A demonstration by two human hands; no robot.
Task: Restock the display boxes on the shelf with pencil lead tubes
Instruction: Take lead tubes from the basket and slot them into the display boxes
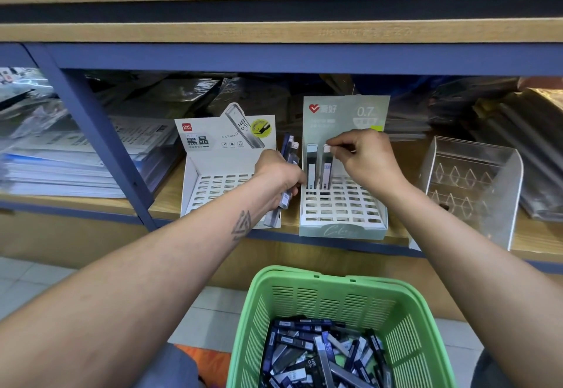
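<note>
Two display boxes stand on the wooden shelf. The pale green 0.7 box [342, 229] has two lead tubes upright in its back row. My right hand [368, 159] pinches the white cap of the right tube [326, 168]; the other tube [311, 168] stands just left of it. The white HB 0.5 box [195, 180] on the left shows only open slots. Between the boxes my left hand [278, 174] grips a bundle of several dark lead tubes [289, 156]. A green basket [304, 299] below holds many more tubes.
A clear acrylic organizer [475, 186] stands right of the green box. Stacks of plastic-wrapped paper [70, 156] fill the left bay behind a blue shelf post [100, 137]. Dark wrapped packs lie at the shelf's back and right. A wooden shelf edge [274, 32] runs overhead.
</note>
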